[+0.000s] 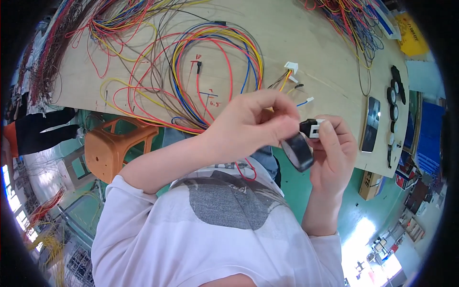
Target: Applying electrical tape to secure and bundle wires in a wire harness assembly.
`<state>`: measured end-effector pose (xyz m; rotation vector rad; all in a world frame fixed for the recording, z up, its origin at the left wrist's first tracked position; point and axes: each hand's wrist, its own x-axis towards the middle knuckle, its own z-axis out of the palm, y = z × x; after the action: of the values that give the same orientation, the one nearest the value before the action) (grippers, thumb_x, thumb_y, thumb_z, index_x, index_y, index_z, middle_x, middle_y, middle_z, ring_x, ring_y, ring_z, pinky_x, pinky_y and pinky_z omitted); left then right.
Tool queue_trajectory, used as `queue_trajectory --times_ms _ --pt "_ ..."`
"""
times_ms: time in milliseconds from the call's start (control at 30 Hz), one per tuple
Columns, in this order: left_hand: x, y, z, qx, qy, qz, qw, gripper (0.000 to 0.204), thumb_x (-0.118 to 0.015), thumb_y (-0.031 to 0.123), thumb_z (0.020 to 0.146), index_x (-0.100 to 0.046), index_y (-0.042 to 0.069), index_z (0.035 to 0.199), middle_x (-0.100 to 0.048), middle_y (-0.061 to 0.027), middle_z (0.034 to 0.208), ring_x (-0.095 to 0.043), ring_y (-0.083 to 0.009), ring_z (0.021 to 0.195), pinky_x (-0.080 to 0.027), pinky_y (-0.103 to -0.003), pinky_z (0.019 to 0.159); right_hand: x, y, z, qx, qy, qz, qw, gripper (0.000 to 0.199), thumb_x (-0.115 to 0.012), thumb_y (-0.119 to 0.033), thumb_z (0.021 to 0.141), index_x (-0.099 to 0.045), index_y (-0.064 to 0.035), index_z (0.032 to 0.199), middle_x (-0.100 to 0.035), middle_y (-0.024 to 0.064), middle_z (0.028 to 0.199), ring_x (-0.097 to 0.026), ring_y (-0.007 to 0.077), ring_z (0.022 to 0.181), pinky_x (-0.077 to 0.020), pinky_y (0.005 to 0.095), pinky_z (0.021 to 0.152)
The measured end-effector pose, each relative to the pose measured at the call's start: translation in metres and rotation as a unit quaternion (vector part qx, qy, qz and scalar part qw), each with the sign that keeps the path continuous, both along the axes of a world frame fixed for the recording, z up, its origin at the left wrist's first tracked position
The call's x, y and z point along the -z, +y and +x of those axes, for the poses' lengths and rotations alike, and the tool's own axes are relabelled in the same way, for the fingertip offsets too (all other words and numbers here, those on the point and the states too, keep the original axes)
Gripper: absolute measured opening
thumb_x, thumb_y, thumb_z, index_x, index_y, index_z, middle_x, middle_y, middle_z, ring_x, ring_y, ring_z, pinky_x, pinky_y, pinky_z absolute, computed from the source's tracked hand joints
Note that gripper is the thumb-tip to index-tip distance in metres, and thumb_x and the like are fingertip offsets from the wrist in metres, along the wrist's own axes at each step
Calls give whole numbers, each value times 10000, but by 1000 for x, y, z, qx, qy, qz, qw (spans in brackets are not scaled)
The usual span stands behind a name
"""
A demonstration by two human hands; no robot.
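Head view, looking down over a pale wooden table [306,43] strewn with wiring. Left hand [253,124] raised in front of the chest, fingers curled and pinched together at the tips against a small black and white connector [311,128]. Right hand [334,148] just beside, thumb and fingers closed on the same connector from the other side, with a roll of black tape [297,152] hanging below, between the two hands and touching both. Connector and tape both held up off the table, near its front edge.

On the table behind the hands: big loops of red, yellow, blue and black wires [210,62], ending at the right in a small white plug [290,67] and a few loose wire ends. More bundled wires [349,24] at the far right corner, another mass at the far left [52,52]. Flat dark phone [371,124] lying at the right, and beyond it a row of black tape rolls [394,95] along the table's edge. Yellow packet [411,36] at the top right.

Below the table's edge, an orange plastic stool [117,148] on a green floor [296,186]. White sleeves and a grey printed shirt front [229,201] filling the lower part of the view.
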<state>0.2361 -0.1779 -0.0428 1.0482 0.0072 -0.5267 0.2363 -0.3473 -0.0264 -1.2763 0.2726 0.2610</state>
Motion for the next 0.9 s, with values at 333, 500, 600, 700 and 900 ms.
queue_trajectory --times_ms 333,500,600,700,900 --pt "22 6 -6 -80 -238 215 944 111 -595 56 727 -530 9 804 -508 -41 707 -495 -98 686 -419 -250 591 -7 29 19 -181 -246 -344 888 65 -567 -69 703 -541 -18 735 -539 78 698 -525 171 681 -415 271 647" --pt "39 -11 -10 -46 -106 82 990 565 -596 74 724 -270 51 1185 -504 -38 796 -483 -97 661 -403 -215 547 7 30 16 -152 -391 -342 841 118 -569 -58 749 -552 -13 857 -572 72 707 -530 126 652 -424 235 586" --pt "11 12 -3 54 32 -136 989 380 -583 203 747 -368 89 1039 -412 25 634 -382 -28 497 -272 -172 400 -8 44 12 -141 -256 -229 928 118 -548 -33 760 -539 -25 878 -547 38 721 -488 51 633 -386 164 537" --pt "6 23 -3 1 83 -158 984 324 -543 265 781 -394 90 1010 -405 36 625 -380 -29 491 -267 -175 399 -6 60 13 -119 -323 -138 929 96 -529 -16 766 -535 -15 861 -469 -45 596 -388 40 474 -305 153 428" --pt "38 29 -1 -8 -141 -176 974 359 -529 197 781 -388 93 1095 -451 34 845 -405 -17 682 -340 -165 552 11 41 36 -81 -207 -76 972 41 -536 -36 765 -542 -16 801 -399 -74 516 -304 0 425 -190 148 392"
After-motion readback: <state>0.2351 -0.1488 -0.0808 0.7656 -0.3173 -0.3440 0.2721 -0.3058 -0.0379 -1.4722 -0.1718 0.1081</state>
